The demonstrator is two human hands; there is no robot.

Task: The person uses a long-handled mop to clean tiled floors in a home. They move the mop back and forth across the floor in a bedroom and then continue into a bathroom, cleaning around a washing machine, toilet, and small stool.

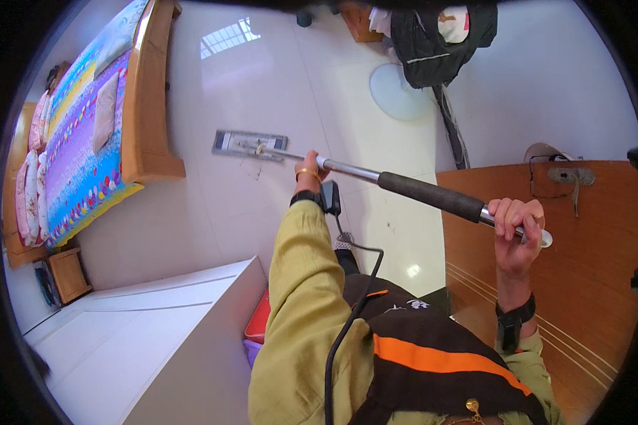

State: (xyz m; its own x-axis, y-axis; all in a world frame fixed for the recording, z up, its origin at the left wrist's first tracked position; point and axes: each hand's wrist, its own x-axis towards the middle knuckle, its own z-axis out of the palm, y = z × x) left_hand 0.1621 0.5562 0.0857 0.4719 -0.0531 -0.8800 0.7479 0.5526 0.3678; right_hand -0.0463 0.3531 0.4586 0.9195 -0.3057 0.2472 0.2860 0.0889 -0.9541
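Note:
A flat floor mop spans the view, its rectangular mop head [251, 143] lying on the pale tiled floor beyond the bed's end. My left hand [312, 169] wraps around the lower part of the steel mop pole [351, 170]. Higher up, past the dark foam grip [430, 195], my right hand [518, 228] holds the pole close to its rounded end cap [546, 239]. Small bits of debris [255, 172] lie on the tiles just below the mop head.
A wooden bed frame [148, 101] with a colourful bedspread stands at left. White cabinet [191, 324] is at lower left, beside a red container [258, 321]. An open wooden door [542, 265] is close on the right. Black bag [430, 58] hangs above a pale round object [396, 93].

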